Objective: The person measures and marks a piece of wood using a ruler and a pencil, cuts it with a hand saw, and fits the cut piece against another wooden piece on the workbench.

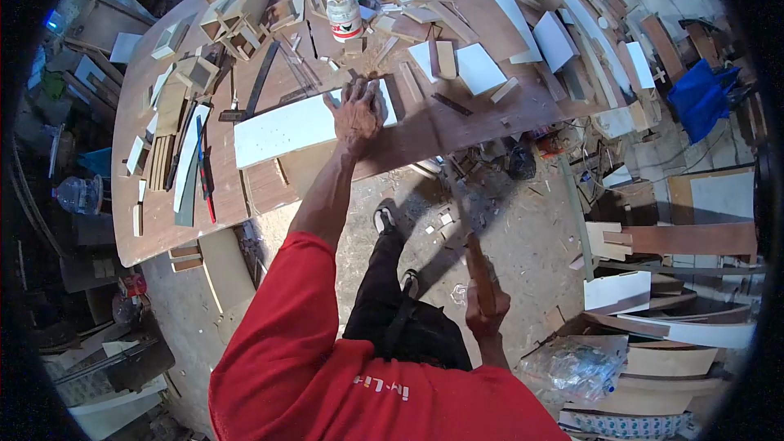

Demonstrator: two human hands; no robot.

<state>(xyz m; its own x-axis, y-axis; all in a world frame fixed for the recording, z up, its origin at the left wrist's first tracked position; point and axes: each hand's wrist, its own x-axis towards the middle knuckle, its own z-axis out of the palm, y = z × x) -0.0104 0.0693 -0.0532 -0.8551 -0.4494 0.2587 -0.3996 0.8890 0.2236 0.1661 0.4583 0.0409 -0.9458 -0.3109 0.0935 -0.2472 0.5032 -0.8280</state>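
My left hand [357, 117] presses down on a long white board [282, 132] near its right end, fingers spread. The board lies along the front of the workbench, its near edge showing bare wood. Down by my right side, my right hand [487, 310] is wrapped round the wooden handle of what looks like a handsaw [480, 271]. Its narrow blade points forward toward the bench edge, seen nearly edge-on. A try square [260, 86] lies just behind the board's left part. To the right of my left hand is a short dark strip [452, 104].
The workbench [327, 41] carries wood offcuts, small wooden frames [237, 24], a white tub [344, 18] and a red-and-blue pencil-like tool [204, 167]. Boards are stacked at right near a blue cloth [701, 100]. Scraps litter the floor [392, 196] by my feet.
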